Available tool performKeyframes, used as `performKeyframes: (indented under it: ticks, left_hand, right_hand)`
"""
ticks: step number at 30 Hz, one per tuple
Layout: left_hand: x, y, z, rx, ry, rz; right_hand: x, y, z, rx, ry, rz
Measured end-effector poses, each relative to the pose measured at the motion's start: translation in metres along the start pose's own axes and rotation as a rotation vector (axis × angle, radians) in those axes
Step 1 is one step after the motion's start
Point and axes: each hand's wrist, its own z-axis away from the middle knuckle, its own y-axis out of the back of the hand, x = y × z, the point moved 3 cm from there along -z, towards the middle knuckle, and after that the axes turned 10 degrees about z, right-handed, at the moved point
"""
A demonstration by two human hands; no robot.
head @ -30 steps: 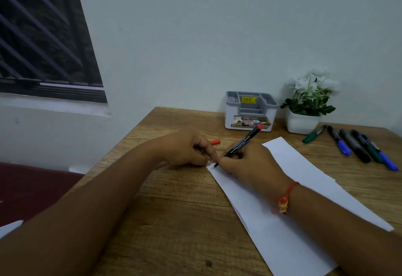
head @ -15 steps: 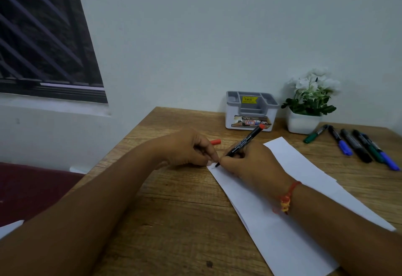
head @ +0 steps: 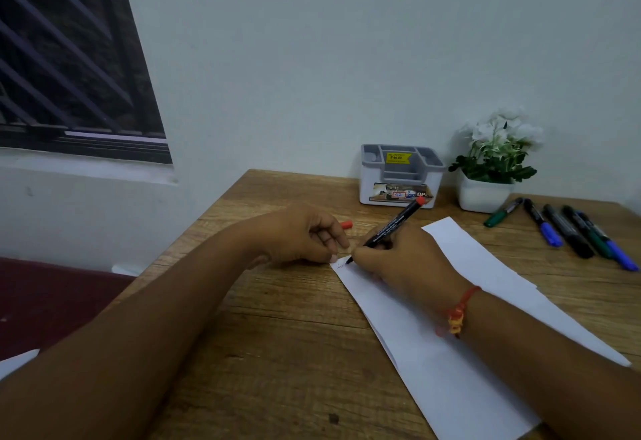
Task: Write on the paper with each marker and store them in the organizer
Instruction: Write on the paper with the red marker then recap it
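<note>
My right hand grips a black marker with a red end, its tip touching the far left corner of the white paper, where a small mark shows. My left hand is curled beside that corner, a fingertip pressing the paper's edge, and it holds the red cap, which sticks out past the fingers. The grey and white organizer stands at the back of the wooden table. Several capped markers, green, blue and black, lie at the right.
A white pot of white flowers stands right of the organizer against the wall. The table's left edge runs diagonally, with a dark red floor below. A barred window is at the upper left.
The marker tip has shifted slightly on the paper's corner and a small mark has appeared there. Both hands stay almost where they were.
</note>
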Motion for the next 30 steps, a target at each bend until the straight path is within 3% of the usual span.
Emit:
performKeyframes:
  ticks: [24,30]
  left_hand:
    - [0.0002,0.0001,-0.0004,-0.009,0.016,0.017]
    - [0.0005,0.0003,-0.0005,-0.008,0.012,-0.004]
  right_hand:
    - [0.0006,-0.0011,-0.0024,-0.01,-0.003,0.026]
    - [0.0037,0.0051,-0.0006,0.026,0.002,-0.15]
